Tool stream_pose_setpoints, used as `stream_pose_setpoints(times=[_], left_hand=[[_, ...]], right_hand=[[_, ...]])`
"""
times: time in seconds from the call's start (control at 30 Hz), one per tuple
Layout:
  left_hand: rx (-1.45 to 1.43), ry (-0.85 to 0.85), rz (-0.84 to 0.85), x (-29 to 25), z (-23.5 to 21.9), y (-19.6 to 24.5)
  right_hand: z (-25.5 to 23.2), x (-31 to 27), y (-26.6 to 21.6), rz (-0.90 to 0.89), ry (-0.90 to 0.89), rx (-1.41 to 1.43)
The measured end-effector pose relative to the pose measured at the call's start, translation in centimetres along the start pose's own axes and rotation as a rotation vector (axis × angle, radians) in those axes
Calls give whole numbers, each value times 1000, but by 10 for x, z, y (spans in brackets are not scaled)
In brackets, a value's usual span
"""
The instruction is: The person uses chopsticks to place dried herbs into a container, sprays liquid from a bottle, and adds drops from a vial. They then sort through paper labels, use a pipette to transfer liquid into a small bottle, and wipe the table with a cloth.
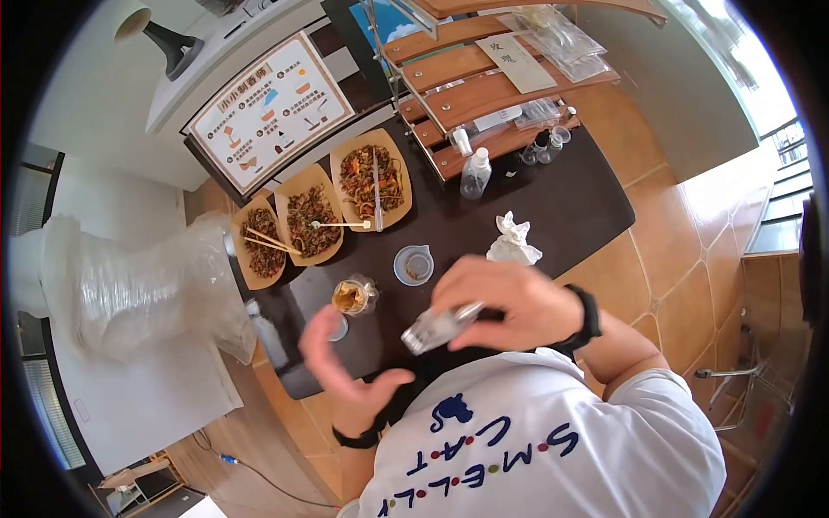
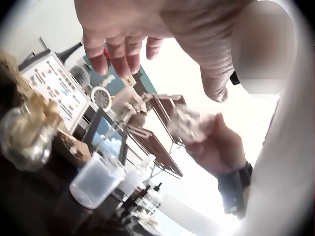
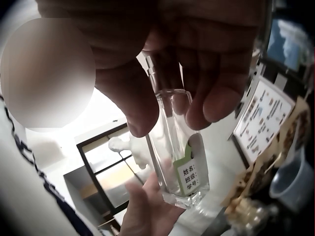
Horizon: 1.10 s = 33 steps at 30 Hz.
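My right hand (image 1: 522, 298) holds a clear glass bottle (image 3: 167, 142) between thumb and fingers, above the table's near edge. A slim fitting shows at the end under the fingers, and a white label (image 3: 191, 176) with a green edge is on its side. My left hand (image 1: 345, 367) is held with spread fingers to the left of the bottle and grips nothing. In the left wrist view its thumb and fingers (image 2: 118, 56) are well apart. Beyond it stands a small jar (image 1: 368, 296) with tan, crumpled-looking contents. A plastic measuring cup (image 1: 414, 268) sits to the jar's right.
Three paper trays (image 1: 332, 250) of dried bits line the dark table's (image 1: 570, 194) far left side, with sticks and a dropper across them. Crumpled tissue (image 1: 514, 237) lies at the right. A clear plastic bottle (image 1: 475, 175) stands near a wooden shelf (image 1: 458, 52). An instruction board (image 1: 268, 112) leans behind.
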<state>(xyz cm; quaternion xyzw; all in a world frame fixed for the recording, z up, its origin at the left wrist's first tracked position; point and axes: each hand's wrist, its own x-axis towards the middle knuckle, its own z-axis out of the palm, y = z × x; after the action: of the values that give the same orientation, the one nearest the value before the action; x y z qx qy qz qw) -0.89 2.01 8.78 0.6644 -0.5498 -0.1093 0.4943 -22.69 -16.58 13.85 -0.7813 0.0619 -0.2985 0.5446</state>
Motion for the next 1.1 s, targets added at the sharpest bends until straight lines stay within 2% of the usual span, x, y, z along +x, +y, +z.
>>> stream_pose_setpoints(times=[0.07, 0.1, 0.17, 0.2, 0.23, 0.27, 0.43, 0.5, 0.63, 0.7, 0.9, 1.03, 1.1], left_hand=[[-44, 239, -37, -4, -18, -15], [-44, 239, -37, -8, -28, -28], [77, 322, -169, -18, -39, -53], [76, 322, -169, -24, -39, -60], [154, 264, -249, -27, -38, -65], [232, 203, -327, -28, -35, -72], [234, 109, -364, -40, -19, -95], [250, 59, -451, -39, -15, -93], [237, 57, -460, -39, -16, -96], [253, 51, -439, -41, -18, -101], [235, 43, -414, -39, -17, -100], [238, 48, -415, -42, -18, -103], [220, 60, -433, -41, -18, -102]], right_hand=[[-30, -10, -8, 138, 141, -157], [-45, -13, 0, 70, 232, -332], [-64, -21, 15, 245, 426, -438], [-73, -23, 25, 340, 470, -528], [-80, -24, 36, 335, 492, -576], [-84, -25, 46, 362, 476, -621], [-86, -21, 75, 409, 416, -676], [-85, -19, 81, 393, 373, -735], [-85, -16, 87, 412, 340, -688], [-85, -15, 90, 381, 272, -756], [-83, -12, 94, 333, 284, -809], [-83, -10, 71, 361, 287, -865], [-87, -11, 60, 317, 311, -864]])
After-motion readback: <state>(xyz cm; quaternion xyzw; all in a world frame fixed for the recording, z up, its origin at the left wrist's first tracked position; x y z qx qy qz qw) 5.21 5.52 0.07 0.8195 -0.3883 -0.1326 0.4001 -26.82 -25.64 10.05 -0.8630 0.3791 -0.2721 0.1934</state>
